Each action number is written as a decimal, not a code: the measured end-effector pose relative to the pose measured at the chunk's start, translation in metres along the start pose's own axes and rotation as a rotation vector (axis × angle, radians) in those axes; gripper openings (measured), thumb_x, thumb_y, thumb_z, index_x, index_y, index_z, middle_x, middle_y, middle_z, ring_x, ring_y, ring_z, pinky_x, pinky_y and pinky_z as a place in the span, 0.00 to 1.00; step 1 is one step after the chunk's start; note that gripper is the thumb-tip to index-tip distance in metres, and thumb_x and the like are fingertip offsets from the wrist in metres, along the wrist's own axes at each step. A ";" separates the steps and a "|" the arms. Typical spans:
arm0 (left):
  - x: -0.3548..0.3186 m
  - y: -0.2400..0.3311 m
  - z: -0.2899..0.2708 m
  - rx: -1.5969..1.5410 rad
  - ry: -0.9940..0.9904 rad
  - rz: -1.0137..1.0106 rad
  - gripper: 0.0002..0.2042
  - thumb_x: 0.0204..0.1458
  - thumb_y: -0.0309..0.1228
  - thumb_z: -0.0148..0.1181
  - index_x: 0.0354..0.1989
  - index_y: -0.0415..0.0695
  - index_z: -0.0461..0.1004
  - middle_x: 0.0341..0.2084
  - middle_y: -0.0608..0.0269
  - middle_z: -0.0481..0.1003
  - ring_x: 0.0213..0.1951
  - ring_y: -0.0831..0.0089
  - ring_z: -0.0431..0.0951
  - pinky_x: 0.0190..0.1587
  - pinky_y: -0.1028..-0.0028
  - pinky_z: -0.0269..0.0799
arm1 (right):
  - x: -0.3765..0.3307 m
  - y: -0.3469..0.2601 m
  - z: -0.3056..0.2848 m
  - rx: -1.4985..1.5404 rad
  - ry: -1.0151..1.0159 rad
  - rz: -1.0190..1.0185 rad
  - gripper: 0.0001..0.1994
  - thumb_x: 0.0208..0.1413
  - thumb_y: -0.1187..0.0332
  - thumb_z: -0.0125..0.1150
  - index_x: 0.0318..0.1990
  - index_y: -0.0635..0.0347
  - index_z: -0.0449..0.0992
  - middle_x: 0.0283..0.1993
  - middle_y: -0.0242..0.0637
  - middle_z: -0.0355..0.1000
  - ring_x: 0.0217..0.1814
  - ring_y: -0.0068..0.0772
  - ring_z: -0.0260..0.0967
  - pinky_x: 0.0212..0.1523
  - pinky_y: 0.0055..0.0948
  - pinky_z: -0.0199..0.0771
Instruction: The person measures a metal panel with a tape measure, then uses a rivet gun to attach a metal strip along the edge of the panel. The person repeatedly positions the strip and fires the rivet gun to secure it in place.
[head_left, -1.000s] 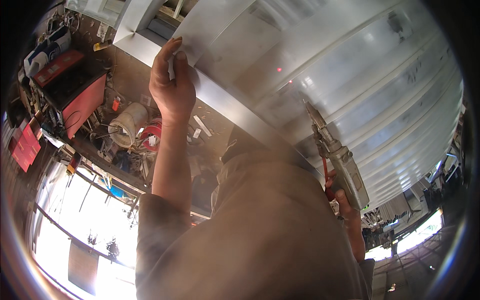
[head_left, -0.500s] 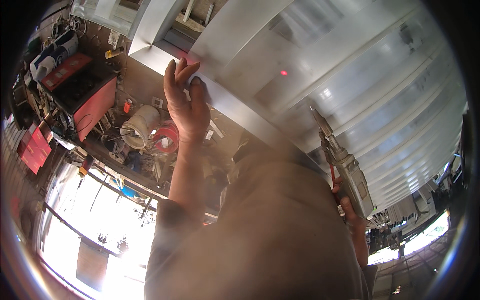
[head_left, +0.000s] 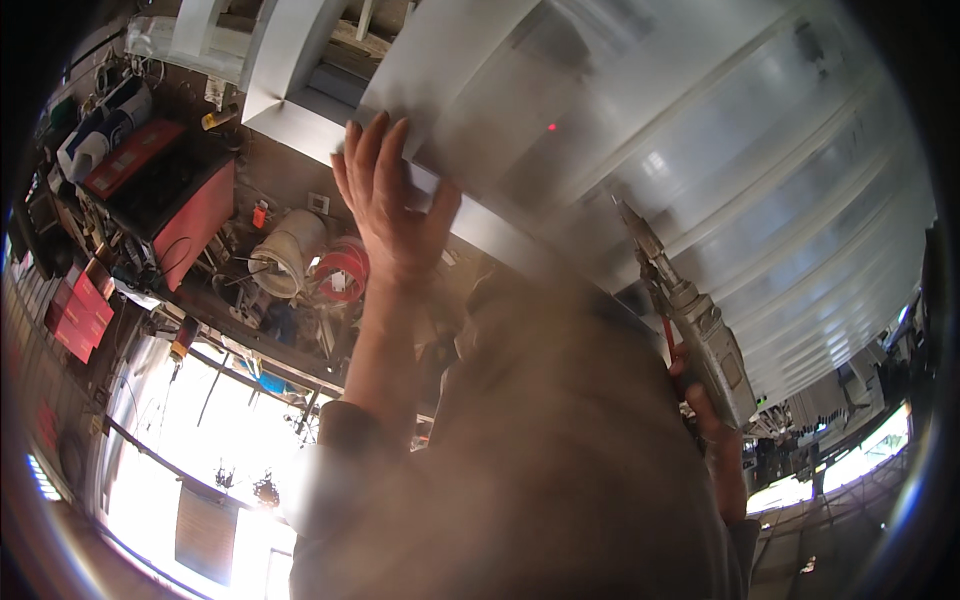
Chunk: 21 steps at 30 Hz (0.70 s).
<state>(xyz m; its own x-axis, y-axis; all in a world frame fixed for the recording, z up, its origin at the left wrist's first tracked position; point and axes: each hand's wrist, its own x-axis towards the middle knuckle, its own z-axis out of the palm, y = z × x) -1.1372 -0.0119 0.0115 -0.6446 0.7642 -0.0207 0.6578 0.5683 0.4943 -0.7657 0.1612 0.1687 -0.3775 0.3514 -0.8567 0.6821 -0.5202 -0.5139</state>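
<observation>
My right hand [head_left: 712,425] is wrapped around a grey metal laser welding gun [head_left: 712,345], whose narrow nozzle points up and left over ribbed silvery sheet metal [head_left: 780,190]. A small red light dot [head_left: 552,127] shows on the sheet, roughly in line with the nozzle. My left hand [head_left: 395,210] is raised with its fingers spread and holds nothing. It is nearest the bright metal frame edge [head_left: 490,228] that borders the sheet; whether the fingertips touch it, I cannot tell. The gun's lower part and most of my right fingers are hidden.
A red and black machine [head_left: 195,225] stands at the left. Nearby on the floor are a whitish bucket [head_left: 285,262] and a red bucket [head_left: 342,270]. Red sheets [head_left: 80,315] hang at the far left. Frame openings show at the top.
My left hand has shifted right and its fingers have spread apart. The red dot has moved slightly up and left. The right hand keeps its grip on the laser welding gun.
</observation>
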 end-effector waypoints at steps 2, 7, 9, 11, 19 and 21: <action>0.024 -0.002 -0.006 -0.038 0.000 0.140 0.38 0.46 0.33 0.75 0.69 0.43 0.67 0.68 0.49 0.66 0.71 0.45 0.62 0.72 0.48 0.54 | 0.000 -0.009 -0.003 0.024 -0.031 0.029 0.27 0.58 0.53 0.70 0.56 0.65 0.76 0.51 0.37 0.78 0.52 0.29 0.75 0.51 0.31 0.75; 0.105 0.024 -0.013 -0.111 -0.181 0.462 0.43 0.46 0.41 0.76 0.73 0.52 0.64 0.70 0.49 0.65 0.73 0.49 0.61 0.74 0.46 0.50 | -0.009 -0.058 -0.014 -0.061 -0.008 0.002 0.35 0.57 0.43 0.68 0.59 0.66 0.76 0.46 0.37 0.78 0.45 0.27 0.78 0.45 0.30 0.76; 0.131 0.046 -0.006 0.037 -0.246 0.594 0.45 0.48 0.44 0.75 0.75 0.51 0.60 0.73 0.48 0.60 0.74 0.50 0.59 0.76 0.50 0.51 | -0.004 -0.080 -0.014 -0.048 -0.007 -0.041 0.35 0.56 0.43 0.68 0.58 0.66 0.77 0.45 0.37 0.79 0.41 0.28 0.79 0.43 0.30 0.77; 0.154 0.067 0.000 0.268 -0.284 0.725 0.51 0.49 0.49 0.75 0.78 0.47 0.51 0.77 0.47 0.53 0.77 0.51 0.54 0.78 0.54 0.50 | 0.005 -0.098 -0.012 -0.070 -0.041 0.007 0.36 0.55 0.42 0.69 0.58 0.66 0.76 0.44 0.37 0.80 0.39 0.26 0.78 0.41 0.29 0.77; 0.172 0.097 -0.003 0.503 -0.626 0.773 0.58 0.43 0.57 0.75 0.80 0.50 0.47 0.79 0.56 0.47 0.79 0.57 0.48 0.79 0.56 0.44 | 0.075 -0.108 0.017 0.007 -0.297 -0.079 0.27 0.59 0.61 0.72 0.61 0.64 0.73 0.44 0.38 0.80 0.37 0.26 0.76 0.39 0.30 0.80; 0.174 0.099 0.000 0.537 -0.625 0.764 0.58 0.42 0.58 0.76 0.79 0.51 0.48 0.79 0.56 0.48 0.79 0.58 0.49 0.79 0.56 0.44 | 0.093 -0.105 0.027 0.004 -0.349 -0.131 0.26 0.60 0.61 0.72 0.61 0.64 0.73 0.42 0.37 0.79 0.36 0.26 0.76 0.37 0.31 0.80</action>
<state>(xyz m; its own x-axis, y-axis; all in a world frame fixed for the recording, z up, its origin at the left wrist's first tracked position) -1.1845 0.1777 0.0564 0.2088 0.9014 -0.3792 0.9767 -0.1724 0.1279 -0.8895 0.2275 0.1424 -0.6529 0.1289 -0.7464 0.6114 -0.4921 -0.6197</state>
